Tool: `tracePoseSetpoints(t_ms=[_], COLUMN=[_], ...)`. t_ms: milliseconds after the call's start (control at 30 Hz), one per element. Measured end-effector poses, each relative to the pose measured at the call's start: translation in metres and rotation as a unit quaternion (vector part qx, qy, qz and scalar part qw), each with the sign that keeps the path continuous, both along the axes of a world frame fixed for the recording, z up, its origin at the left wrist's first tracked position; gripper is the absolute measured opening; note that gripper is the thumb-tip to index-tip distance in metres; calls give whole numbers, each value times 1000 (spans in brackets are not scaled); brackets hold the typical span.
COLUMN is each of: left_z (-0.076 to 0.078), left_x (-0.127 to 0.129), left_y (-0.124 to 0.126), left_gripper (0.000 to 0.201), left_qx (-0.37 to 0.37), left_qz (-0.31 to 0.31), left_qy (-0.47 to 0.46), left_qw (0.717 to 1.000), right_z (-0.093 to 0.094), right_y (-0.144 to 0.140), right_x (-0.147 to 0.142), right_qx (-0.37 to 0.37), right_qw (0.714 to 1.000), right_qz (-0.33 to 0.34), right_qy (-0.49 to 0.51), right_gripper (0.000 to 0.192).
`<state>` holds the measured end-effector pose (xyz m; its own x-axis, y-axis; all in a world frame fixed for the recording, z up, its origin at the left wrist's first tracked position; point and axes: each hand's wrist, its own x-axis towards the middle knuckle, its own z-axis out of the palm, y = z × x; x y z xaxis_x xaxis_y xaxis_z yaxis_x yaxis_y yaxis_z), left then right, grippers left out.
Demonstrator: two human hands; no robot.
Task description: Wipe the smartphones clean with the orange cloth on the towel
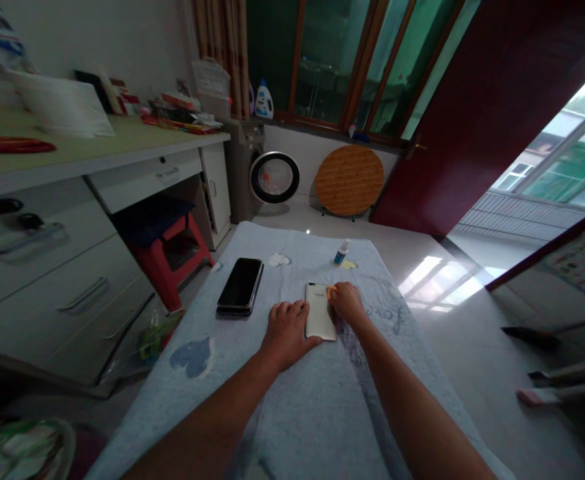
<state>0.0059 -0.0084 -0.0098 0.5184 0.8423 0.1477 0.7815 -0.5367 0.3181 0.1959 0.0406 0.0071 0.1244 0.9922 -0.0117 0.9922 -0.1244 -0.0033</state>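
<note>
Phone on the blue towel: hold it still and rub softly

Phone [320, 312], the pale one, lies flat on its face in the middle of the light blue towel [292, 400] that covers the table. You can see its back, with a tiny lens near the far end.

Your left hand [286, 331] rests flat on the towel, fingers close together, with the fingertips touching the left edge of the phone. It grips nothing; it only keeps the phone from sliding.

Your right hand [346, 303] is bent over the far right edge of the phone, with the fingers pinched on a small yellow cloth [331, 291]. The cloth touches the phone near its top.

To do this bit well, I think you should keep the left hand pressed down gently so the phone does not slip on the soft towel. Rub with small, light moves and keep the cloth flat under your fingers. Take care by the lens, and do not push the phone toward the table edge.

A black phone [241, 287] lies apart to the left. A small spray bottle [341, 253] stands at the far end, with a white wad [279, 259] near it. Keep your arm away from the bottle so it does not tip
</note>
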Motion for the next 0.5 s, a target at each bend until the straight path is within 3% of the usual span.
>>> tracePoseSetpoints(t_ms=[233, 500], left_z=[4, 5], left_x=[0, 0], left_y=[-1, -1], left_gripper=[71, 68], left_qx=[-4, -13], left_qz=[2, 6], left_qy=[-3, -7], left_qw=[1000, 1000], right_z=[10, 12], right_y=[35, 59], right_x=[5, -13], right_qx=[-34, -65], right_qw=[995, 982], right_qz=[94, 179], right_qy=[-4, -2], right_gripper=[30, 31])
